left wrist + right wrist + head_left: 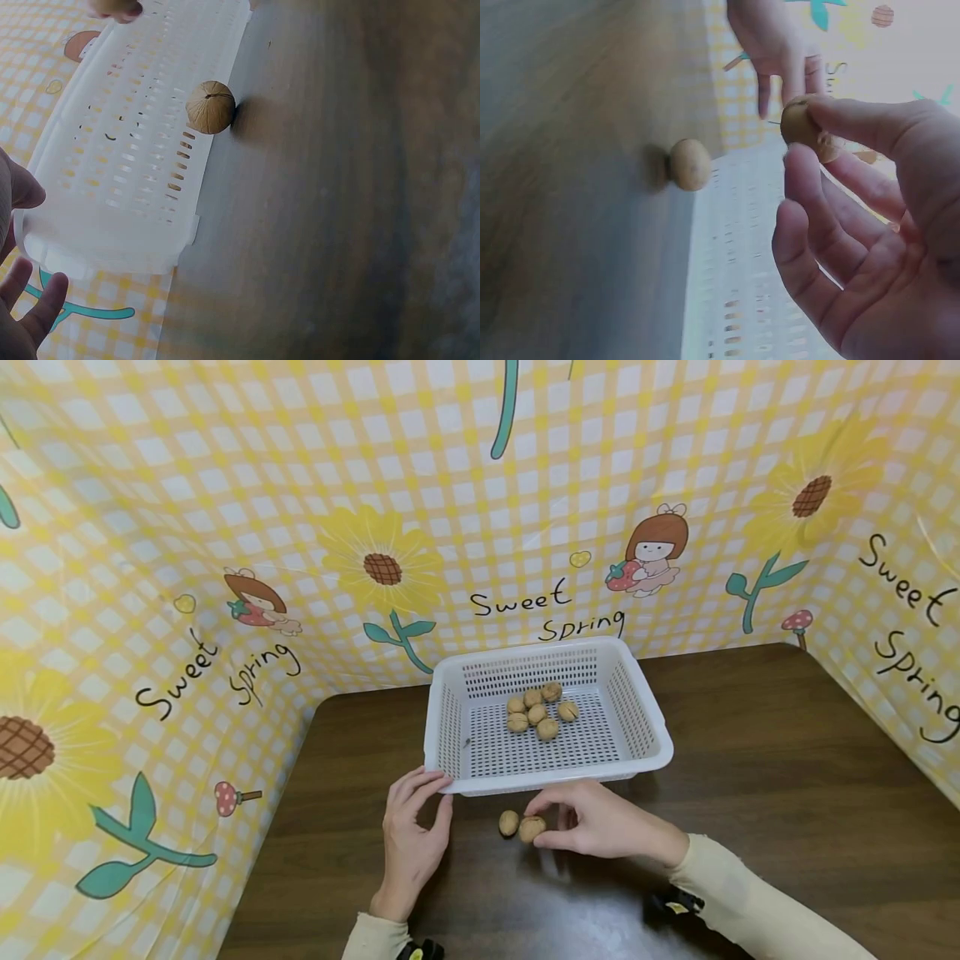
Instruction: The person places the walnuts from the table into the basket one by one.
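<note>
My right hand (600,822) pinches a walnut (532,829) between thumb and fingertips, just in front of the white basket (555,781). The right wrist view shows the gripped walnut (804,127) clearly. Beside it, a second walnut (508,823) lies on the table, apart from both hands. My left hand (416,839) rests its fairly straight fingers on the basket's near left corner and holds nothing. Several walnuts (547,728) sit grouped on the basket's slotted floor, towards its middle.
The dark wooden table (787,793) carries the basket near its back edge. A yellow checked cloth (480,527) with flowers and lettering hangs behind it and along both sides.
</note>
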The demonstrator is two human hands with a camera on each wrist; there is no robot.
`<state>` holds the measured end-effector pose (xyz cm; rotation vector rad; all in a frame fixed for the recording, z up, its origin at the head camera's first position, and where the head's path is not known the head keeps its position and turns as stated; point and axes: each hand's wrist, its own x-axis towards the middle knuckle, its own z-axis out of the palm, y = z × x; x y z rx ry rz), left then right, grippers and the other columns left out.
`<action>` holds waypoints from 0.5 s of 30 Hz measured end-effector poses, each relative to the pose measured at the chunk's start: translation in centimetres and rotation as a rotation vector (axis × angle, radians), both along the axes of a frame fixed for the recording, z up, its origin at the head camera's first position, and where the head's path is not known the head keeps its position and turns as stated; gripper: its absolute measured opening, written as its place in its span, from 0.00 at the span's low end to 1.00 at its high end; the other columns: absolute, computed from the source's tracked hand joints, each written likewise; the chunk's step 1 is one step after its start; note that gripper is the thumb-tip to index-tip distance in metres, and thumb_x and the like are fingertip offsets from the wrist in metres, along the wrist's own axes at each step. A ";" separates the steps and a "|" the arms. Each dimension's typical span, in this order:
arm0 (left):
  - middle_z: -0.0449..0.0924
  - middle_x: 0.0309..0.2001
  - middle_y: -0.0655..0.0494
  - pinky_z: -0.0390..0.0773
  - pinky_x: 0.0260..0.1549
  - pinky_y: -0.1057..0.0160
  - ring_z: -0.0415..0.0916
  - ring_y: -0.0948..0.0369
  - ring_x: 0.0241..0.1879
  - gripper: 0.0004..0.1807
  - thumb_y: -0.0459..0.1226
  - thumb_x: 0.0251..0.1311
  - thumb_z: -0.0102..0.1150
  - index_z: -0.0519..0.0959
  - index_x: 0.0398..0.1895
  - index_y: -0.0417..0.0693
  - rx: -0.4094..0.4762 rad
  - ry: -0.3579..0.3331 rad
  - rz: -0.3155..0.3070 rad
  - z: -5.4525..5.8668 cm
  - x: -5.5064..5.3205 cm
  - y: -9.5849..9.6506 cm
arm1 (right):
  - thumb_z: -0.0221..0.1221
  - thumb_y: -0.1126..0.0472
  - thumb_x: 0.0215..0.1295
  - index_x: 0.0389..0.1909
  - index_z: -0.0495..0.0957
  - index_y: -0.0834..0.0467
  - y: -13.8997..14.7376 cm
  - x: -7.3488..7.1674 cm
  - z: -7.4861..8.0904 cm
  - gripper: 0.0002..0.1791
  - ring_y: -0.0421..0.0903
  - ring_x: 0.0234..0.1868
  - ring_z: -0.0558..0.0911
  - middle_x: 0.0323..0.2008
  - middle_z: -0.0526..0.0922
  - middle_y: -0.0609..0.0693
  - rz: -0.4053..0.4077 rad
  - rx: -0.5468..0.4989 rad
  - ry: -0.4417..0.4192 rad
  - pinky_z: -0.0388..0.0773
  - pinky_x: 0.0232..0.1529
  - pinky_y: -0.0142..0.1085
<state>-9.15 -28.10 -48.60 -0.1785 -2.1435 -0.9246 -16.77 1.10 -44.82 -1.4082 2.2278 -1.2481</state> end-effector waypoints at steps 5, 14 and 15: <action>0.89 0.51 0.51 0.66 0.70 0.73 0.77 0.47 0.64 0.15 0.26 0.59 0.71 0.91 0.47 0.47 0.014 -0.021 -0.001 0.0 0.1 0.0 | 0.72 0.54 0.68 0.52 0.87 0.50 0.4 0.0 1.5 0.13 0.30 0.26 0.78 0.37 0.88 0.42 0.034 -0.056 -0.193 0.78 0.28 0.26; 0.89 0.52 0.53 0.65 0.71 0.73 0.77 0.47 0.64 0.15 0.25 0.58 0.73 0.91 0.47 0.47 -0.015 0.002 0.006 0.1 0.0 -0.1 | 0.61 0.64 0.77 0.71 0.72 0.64 1.8 -1.9 5.1 0.26 0.39 0.26 0.81 0.50 0.84 0.59 0.075 -0.137 -0.446 0.85 0.29 0.37; 0.89 0.52 0.52 0.66 0.71 0.73 0.77 0.47 0.64 0.15 0.25 0.58 0.73 0.91 0.47 0.47 -0.016 0.003 0.007 0.1 0.1 -0.1 | 0.59 0.63 0.78 0.73 0.70 0.63 2.1 -2.4 5.5 0.26 0.40 0.27 0.82 0.53 0.82 0.60 0.053 -0.139 -0.467 0.86 0.30 0.37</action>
